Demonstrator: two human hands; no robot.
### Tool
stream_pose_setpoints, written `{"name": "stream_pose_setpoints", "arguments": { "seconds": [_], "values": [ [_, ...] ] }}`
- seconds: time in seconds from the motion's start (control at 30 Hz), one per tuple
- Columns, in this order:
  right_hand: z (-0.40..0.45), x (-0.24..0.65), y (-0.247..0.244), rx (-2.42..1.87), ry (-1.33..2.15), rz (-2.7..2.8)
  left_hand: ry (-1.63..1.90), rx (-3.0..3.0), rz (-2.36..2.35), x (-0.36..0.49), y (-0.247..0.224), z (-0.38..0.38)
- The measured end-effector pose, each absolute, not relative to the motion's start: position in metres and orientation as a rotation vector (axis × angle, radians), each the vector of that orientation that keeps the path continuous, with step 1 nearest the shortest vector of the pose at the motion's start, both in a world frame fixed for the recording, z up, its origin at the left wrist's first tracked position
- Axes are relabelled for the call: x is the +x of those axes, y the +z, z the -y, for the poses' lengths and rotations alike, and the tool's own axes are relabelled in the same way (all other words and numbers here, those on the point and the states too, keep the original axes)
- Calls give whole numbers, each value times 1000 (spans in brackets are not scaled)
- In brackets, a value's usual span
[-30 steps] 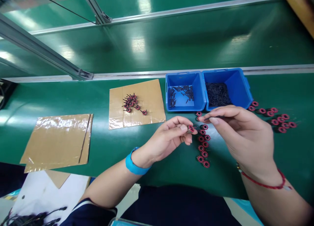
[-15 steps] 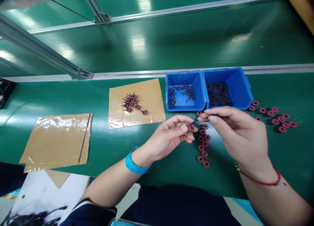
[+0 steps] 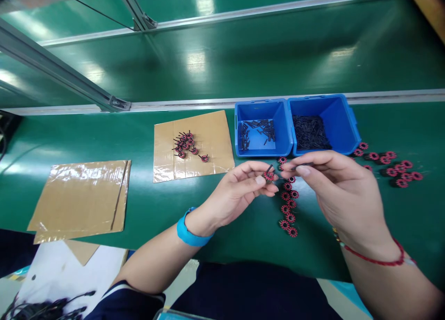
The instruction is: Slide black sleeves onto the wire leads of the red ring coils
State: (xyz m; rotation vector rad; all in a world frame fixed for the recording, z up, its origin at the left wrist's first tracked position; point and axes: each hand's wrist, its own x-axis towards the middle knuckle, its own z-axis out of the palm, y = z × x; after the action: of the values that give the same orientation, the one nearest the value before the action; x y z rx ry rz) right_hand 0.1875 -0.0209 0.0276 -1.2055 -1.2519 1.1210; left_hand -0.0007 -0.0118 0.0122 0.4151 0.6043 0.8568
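Note:
My left hand (image 3: 245, 183) pinches a small motor stator (image 3: 268, 176), a ring with red windings, between thumb and fingers. A short black sleeve sticks up from it. Just to the right, my right hand (image 3: 339, 185) holds a thin black tube (image 3: 301, 166) between thumb and forefinger, its tip close to the stator but apart from it as far as I can tell. Below the hands, a double column of red stators (image 3: 285, 209) lies on the green bench. On a cardboard sheet (image 3: 212, 130) sits a cluster of stators with black sleeves (image 3: 184, 144).
Two blue bins stand behind my hands: the left bin (image 3: 261, 105) has scattered black tubes, the right bin (image 3: 335, 113) a thick heap of them. More stators (image 3: 399, 167) lie at right. Stacked cardboard sheets (image 3: 81, 197) lie at left. A metal rail (image 3: 174, 104) runs along the back.
The stator in my left hand has turned, and its black sleeve now points up. My right hand has shifted slightly, still pinching the tube.

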Motion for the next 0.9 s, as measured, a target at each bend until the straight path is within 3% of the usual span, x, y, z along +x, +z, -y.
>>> {"name": "stream_pose_setpoints", "arguments": {
  "seconds": [0.53,0.9],
  "values": [
    [21,188,28,-1269,1035,1293,858,435,-639,0,13,12],
    [22,186,27,-1201,1215,1186,952,608,-690,1,10,14]
  ]
}}
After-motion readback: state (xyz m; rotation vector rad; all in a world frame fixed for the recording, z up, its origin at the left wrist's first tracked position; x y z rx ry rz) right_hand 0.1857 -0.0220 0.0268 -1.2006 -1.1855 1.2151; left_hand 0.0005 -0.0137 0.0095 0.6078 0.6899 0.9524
